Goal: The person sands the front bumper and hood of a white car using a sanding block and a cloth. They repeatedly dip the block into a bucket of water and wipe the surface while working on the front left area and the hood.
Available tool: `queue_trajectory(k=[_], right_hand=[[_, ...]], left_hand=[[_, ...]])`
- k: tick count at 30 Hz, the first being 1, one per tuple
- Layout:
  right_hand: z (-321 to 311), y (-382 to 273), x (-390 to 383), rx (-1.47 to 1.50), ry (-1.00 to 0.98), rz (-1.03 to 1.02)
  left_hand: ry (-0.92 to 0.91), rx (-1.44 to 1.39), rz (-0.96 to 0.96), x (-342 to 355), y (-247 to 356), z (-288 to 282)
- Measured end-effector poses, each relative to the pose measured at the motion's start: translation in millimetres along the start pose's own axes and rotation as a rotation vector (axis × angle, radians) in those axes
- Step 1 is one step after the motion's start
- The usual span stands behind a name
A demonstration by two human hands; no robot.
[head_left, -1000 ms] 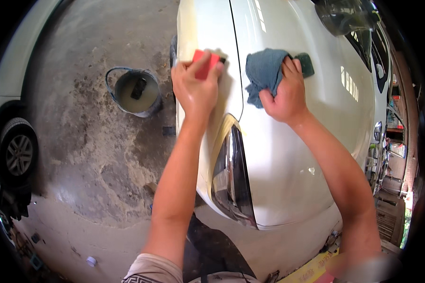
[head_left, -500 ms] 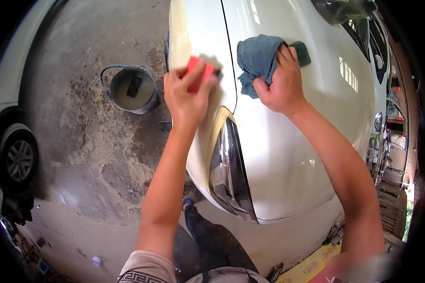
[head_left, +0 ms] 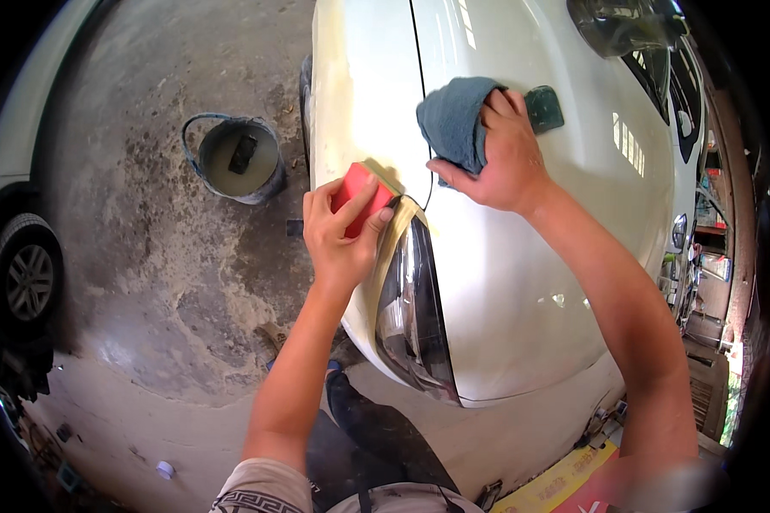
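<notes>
Gripping a red block (head_left: 361, 198), the left hand (head_left: 340, 232) sits at the fender's (head_left: 368, 103) front end, just above the upper corner of the headlight (head_left: 415, 316). Its fingers and thumb are clamped on the block from opposite sides, the forefinger laid along the top face. Yellow tape (head_left: 387, 248) borders the headlight along its edge beside the fender, and a yellowish band colours the fender's outer edge. The right hand (head_left: 512, 158) holds a blue-grey cloth (head_left: 453, 120) at the near edge of the hood (head_left: 530, 299), where the cloth lies over part of the dark seam (head_left: 417, 51) between hood and fender. Its fingers are closed on the bunched fabric, with the thumb extended at the lower edge (how far the cloth's underside meets the paint cannot be told). Just beyond these fingertips, a dark green pad (head_left: 544, 109) rests on the hood; whether they touch it is unclear. On the floor (head_left: 171, 282), beside the fender's outer edge but apart from it, stands a bucket (head_left: 269, 190) of cloudy liquid (head_left: 231, 178), with a dark block (head_left: 242, 154) inside and the handle (head_left: 190, 141) tipped outward.
</notes>
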State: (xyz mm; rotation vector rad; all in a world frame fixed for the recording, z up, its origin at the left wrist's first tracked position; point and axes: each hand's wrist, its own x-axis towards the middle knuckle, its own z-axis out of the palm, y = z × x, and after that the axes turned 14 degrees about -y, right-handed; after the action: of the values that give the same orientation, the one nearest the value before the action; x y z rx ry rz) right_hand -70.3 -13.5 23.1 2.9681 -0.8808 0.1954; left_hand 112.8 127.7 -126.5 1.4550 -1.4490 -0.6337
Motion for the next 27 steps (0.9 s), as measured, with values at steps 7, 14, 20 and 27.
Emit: queue_trajectory(k=[7, 14, 20, 27], right_hand=[[0, 1, -3, 0.107, -0.062, -0.047], [2, 6, -3, 0.083, -0.044, -0.037], [-1, 3, -3, 0.062, -0.047, -0.034], [1, -1, -2, 0.106, 0.000, -0.009]], left_hand=[[0.028, 0.025, 0.010, 39, 17, -2], [0.050, 0.016, 0.002, 34, 15, 6], [0.001, -0.009, -0.068, 1, 12, -3], [0.057, 0.016, -0.066, 32, 17, 4]])
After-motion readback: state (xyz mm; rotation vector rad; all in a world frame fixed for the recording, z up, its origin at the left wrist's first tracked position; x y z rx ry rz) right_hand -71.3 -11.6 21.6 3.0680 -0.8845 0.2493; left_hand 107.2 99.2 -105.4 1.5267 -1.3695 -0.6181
